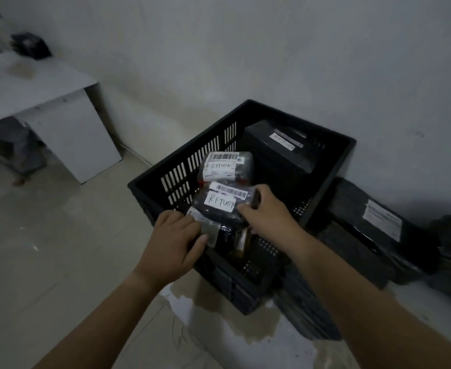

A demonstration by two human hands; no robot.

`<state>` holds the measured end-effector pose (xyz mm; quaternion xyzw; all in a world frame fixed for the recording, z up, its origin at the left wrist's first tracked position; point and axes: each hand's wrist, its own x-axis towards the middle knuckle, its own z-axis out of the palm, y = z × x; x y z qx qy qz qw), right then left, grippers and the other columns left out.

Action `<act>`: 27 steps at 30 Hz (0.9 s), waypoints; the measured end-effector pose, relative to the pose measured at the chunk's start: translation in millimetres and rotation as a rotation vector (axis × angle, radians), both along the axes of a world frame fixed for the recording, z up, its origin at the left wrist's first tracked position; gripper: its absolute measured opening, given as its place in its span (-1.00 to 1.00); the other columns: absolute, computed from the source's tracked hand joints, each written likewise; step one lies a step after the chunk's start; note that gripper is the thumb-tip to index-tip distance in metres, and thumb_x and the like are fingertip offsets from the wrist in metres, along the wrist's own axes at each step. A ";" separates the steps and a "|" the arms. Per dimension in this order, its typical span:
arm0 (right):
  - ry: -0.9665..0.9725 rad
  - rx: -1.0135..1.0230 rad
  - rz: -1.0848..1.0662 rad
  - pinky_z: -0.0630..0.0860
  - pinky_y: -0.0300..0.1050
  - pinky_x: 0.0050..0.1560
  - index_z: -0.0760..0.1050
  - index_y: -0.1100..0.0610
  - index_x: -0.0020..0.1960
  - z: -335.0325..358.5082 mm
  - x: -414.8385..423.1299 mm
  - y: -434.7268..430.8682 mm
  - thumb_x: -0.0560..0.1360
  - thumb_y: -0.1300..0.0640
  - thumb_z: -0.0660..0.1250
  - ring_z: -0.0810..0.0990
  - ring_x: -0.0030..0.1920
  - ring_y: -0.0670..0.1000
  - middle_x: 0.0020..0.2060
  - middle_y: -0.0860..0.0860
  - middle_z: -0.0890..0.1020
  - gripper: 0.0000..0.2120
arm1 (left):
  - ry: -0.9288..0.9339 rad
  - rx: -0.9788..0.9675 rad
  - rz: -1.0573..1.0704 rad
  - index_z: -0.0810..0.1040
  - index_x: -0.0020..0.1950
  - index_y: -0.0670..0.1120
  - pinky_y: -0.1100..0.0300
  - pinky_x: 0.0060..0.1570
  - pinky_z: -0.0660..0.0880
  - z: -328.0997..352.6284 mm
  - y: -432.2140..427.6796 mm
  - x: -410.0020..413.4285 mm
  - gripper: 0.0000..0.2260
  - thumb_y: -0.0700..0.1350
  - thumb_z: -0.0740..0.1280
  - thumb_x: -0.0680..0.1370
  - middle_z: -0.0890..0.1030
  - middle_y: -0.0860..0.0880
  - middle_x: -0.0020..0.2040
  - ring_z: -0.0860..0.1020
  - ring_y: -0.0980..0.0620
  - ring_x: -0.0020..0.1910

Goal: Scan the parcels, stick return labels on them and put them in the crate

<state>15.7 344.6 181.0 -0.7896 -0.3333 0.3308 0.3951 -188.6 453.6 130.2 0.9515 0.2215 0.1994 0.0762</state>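
Fingers of the left hand and right hand curl round opposite ends of a labelled parcel, seemingly resting inside the crate, beside a second parcel.

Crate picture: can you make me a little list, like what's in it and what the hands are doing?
Crate: black crate with slotted walls
Inside: big black parcel at the back, far RETURN parcel in the middle
Hands: left hand and right hand both grip the near RETURN parcel inside the crate
Labels: RETURN handwritten on both small parcels
Outside: more black parcels lie right of the crate
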 end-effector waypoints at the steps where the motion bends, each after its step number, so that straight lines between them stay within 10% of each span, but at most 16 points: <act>1: 0.022 -0.053 -0.009 0.64 0.05 0.06 0.33 -0.04 0.31 -11.6 0.4 15.5 0.53 -0.02 0.35 0.64 0.02 0.02 0.12 -0.02 0.60 -0.61 | 0.000 0.003 -0.005 0.39 -0.21 0.01 0.03 -0.03 0.34 -1.3 2.0 0.2 -0.71 0.08 0.11 0.65 0.40 0.08 -0.26 0.33 0.04 -0.21; 10: 0.191 -0.099 -0.103 0.67 0.04 -0.03 0.33 -0.05 0.34 -55.8 -3.5 51.0 0.51 -0.10 0.40 0.62 0.11 0.11 0.24 0.04 0.57 -0.53 | -0.065 -0.004 -0.033 0.38 -0.25 -0.02 0.01 -0.04 0.35 -5.0 5.8 0.9 -0.73 0.03 0.15 0.62 0.41 0.06 -0.27 0.33 0.04 -0.23; 15: -0.137 0.179 -0.092 0.44 -0.27 0.23 0.20 -0.05 0.53 -6.1 16.9 -22.9 0.53 -0.06 0.40 0.47 0.26 -0.17 0.35 -0.16 0.41 -0.35 | -0.121 -0.130 -0.015 0.49 -0.15 -0.03 -0.04 -0.01 0.40 12.5 -12.8 4.9 -0.77 0.03 0.18 0.62 0.48 0.09 -0.20 0.45 0.03 -0.15; 19: -0.414 0.328 -0.590 0.35 -0.25 0.31 0.28 0.10 0.46 -21.2 38.3 -145.8 0.47 -0.05 0.46 0.43 0.29 -0.11 0.33 0.00 0.42 -0.34 | -0.262 -0.405 -0.270 0.56 0.01 -0.12 0.15 0.03 0.43 46.0 -90.2 41.0 -0.84 -0.09 0.22 0.63 0.55 0.01 -0.03 0.51 0.05 0.00; 23: 0.181 -0.129 -0.984 0.33 0.08 0.37 0.08 0.14 0.57 -85.7 42.8 -219.3 0.26 -0.35 0.52 0.33 0.44 0.19 0.51 0.16 0.26 0.12 | 0.003 -0.789 -0.400 0.45 0.39 -0.01 0.26 0.39 0.32 27.7 -177.9 91.6 -0.74 -0.07 0.20 0.70 0.34 0.13 0.45 0.31 0.19 0.44; 27: 0.597 -0.033 -0.738 0.54 0.17 0.18 0.27 -0.09 0.43 -123.4 26.7 -233.3 0.44 -0.27 0.42 0.49 0.26 0.04 0.34 -0.07 0.47 -0.34 | 0.241 -0.774 -0.167 0.08 0.63 0.06 0.04 0.60 -0.02 -27.4 -202.7 119.6 -0.50 -0.05 0.14 0.70 -0.15 0.13 0.65 -0.13 0.10 0.62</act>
